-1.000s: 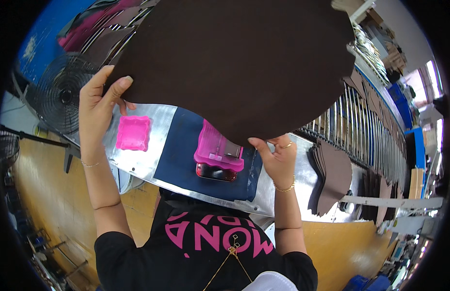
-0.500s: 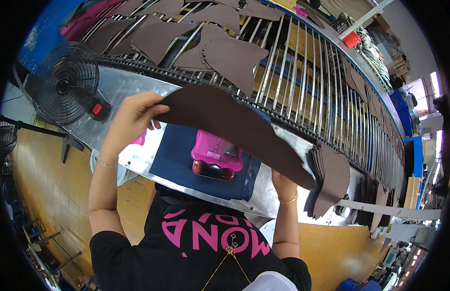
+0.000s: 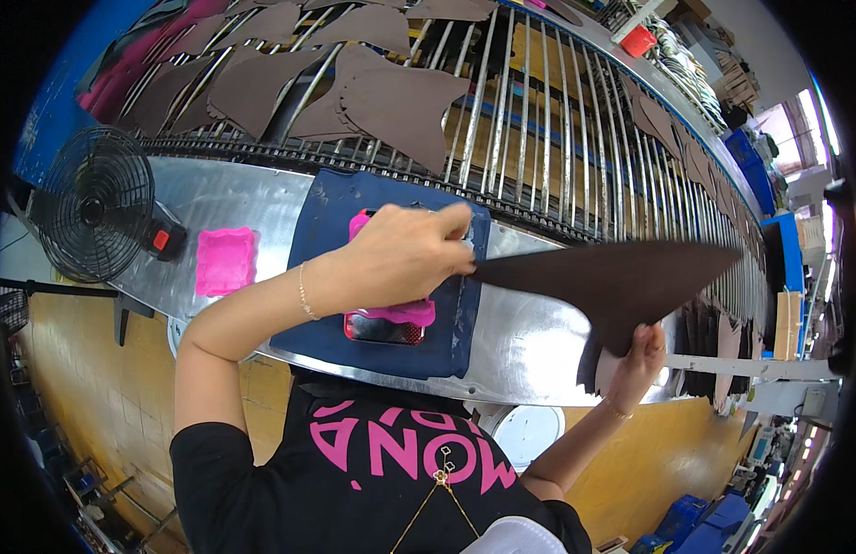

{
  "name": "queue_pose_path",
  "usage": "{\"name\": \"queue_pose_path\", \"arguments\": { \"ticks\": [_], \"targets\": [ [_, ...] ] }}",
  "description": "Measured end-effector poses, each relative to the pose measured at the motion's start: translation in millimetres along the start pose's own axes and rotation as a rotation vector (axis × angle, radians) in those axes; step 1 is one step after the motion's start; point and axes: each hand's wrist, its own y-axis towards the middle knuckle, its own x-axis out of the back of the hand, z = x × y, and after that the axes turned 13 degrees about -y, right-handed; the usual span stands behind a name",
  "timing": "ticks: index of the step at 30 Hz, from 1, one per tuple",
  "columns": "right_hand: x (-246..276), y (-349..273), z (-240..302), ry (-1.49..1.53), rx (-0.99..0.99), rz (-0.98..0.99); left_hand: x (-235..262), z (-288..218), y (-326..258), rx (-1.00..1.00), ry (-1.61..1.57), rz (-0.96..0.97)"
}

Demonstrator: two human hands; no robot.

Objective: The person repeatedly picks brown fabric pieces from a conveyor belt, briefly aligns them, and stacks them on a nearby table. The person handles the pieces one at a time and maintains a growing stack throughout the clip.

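A large dark brown leather piece (image 3: 622,277) hangs edge-on above the right side of the metal workbench (image 3: 530,337). My left hand (image 3: 405,258) grips its left end, above the blue mat (image 3: 382,268). My right hand (image 3: 640,355) holds its lower right edge from below. Under my left hand, a pink tray (image 3: 391,319) sits on the blue mat, mostly hidden.
A second pink tray (image 3: 225,260) lies on the bench to the left, next to a black fan (image 3: 96,217). Behind the bench runs a metal bar rack (image 3: 539,120) with several brown cut leather pieces (image 3: 391,97). More stacked pieces hang at far right.
The leather piece came down from in front of the camera and swung to the right, turning edge-on. My left hand moved right over the blue mat, my right hand further right.
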Motion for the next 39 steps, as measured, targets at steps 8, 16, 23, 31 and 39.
{"name": "queue_pose_path", "arguments": {
  "ticks": [8, 16, 23, 31, 39],
  "targets": [
    [-26.2, 136.1, -67.1, 0.033, -0.155, 0.084, 56.7, -3.5, 1.5, 0.156, -0.077, -0.496],
    [-117.1, 242.2, -167.0, -0.302, -0.224, 0.269, 70.9, 22.7, -86.1, 0.517, -0.125, -0.691],
    [-129.7, 229.1, -141.3, -0.827, -0.243, 0.122, 67.9, 29.0, -108.6, 0.583, -0.175, -0.748],
    [0.5, 77.6, -105.7, -1.116, -0.418, -0.344, 53.7, 50.1, -103.0, 0.576, -0.318, -0.714],
    [53.2, -29.7, -121.5, -1.205, -0.806, -0.329, 36.5, 67.4, -67.7, 0.49, -0.5, -0.568]
  ]
}}
